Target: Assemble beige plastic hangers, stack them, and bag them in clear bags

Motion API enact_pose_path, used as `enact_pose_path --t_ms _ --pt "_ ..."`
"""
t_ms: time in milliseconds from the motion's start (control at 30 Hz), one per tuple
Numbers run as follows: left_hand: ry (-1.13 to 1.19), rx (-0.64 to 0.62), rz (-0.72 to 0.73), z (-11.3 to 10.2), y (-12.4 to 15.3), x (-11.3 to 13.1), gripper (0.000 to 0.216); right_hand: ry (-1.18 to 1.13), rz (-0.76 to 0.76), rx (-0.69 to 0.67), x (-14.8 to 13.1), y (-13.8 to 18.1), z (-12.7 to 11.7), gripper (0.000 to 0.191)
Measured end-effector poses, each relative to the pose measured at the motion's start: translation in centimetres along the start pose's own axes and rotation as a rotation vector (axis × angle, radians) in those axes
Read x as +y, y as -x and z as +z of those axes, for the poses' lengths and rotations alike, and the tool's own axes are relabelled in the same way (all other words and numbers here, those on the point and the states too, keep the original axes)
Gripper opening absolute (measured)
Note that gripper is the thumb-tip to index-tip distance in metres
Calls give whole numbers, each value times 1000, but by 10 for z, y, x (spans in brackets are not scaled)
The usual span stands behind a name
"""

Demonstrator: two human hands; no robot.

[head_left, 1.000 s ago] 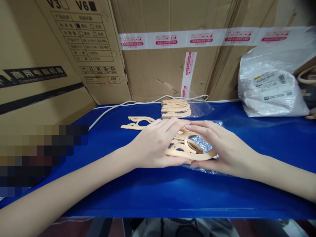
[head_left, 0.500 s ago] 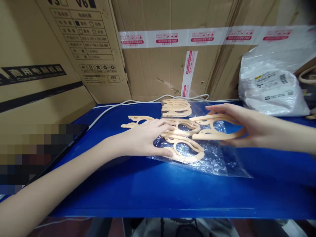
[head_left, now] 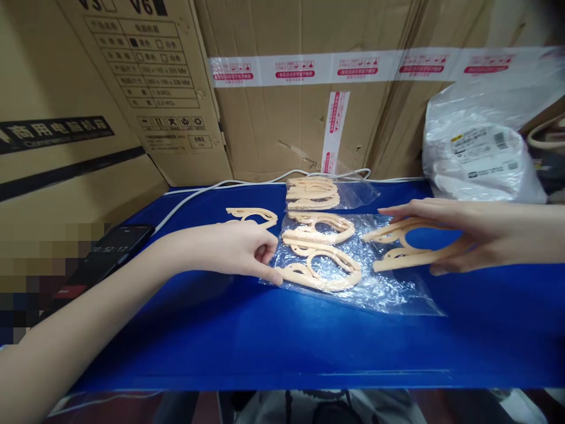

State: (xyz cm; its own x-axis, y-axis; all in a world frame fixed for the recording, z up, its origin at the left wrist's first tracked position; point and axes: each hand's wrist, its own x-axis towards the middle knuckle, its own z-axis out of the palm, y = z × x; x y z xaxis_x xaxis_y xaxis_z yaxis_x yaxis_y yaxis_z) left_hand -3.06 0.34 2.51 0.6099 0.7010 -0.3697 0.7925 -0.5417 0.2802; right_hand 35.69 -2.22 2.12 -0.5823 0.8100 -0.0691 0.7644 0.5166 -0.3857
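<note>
A clear plastic bag (head_left: 388,288) lies on the blue table (head_left: 265,335) with beige curved plastic pieces (head_left: 320,259) on it. My left hand (head_left: 241,250) has its fingers curled, with the fingertips pinching the bag's left edge beside the nearest piece. My right hand (head_left: 459,232) holds one beige piece (head_left: 408,247) flat, just above the bag's right side. Another beige piece (head_left: 253,215) lies alone on the table behind my left hand. A second bag with stacked beige pieces (head_left: 313,193) sits at the back.
Cardboard boxes (head_left: 282,88) wall off the back and left. A white cable (head_left: 198,197) runs along the back edge. A white plastic bag with labels (head_left: 479,156) stands at the right rear. A phone (head_left: 117,247) lies at the left edge.
My right hand has lifted one beige piece off the pile and carried it right, then lowered it. My left hand drew back to the bag's left edge and curled.
</note>
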Motion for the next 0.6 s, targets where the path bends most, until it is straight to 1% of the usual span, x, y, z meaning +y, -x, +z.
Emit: enact_pose_path --t_ms 133,267,400,500,600 --pt "31 -45 23 0 -1 4 41 -45 -94 -69 -11 -5 3 77" --pt "50 -85 30 1 1 12 36 -22 -137 -47 -29 -16 14 80" --pt "73 -137 39 1 4 16 28 31 -184 -60 -42 -26 26 81" --pt "67 -144 59 2 4 16 23 85 -187 -32 -43 -28 29 83" --pt "65 -139 69 1 4 16 22 113 -146 -7 -35 -24 26 86"
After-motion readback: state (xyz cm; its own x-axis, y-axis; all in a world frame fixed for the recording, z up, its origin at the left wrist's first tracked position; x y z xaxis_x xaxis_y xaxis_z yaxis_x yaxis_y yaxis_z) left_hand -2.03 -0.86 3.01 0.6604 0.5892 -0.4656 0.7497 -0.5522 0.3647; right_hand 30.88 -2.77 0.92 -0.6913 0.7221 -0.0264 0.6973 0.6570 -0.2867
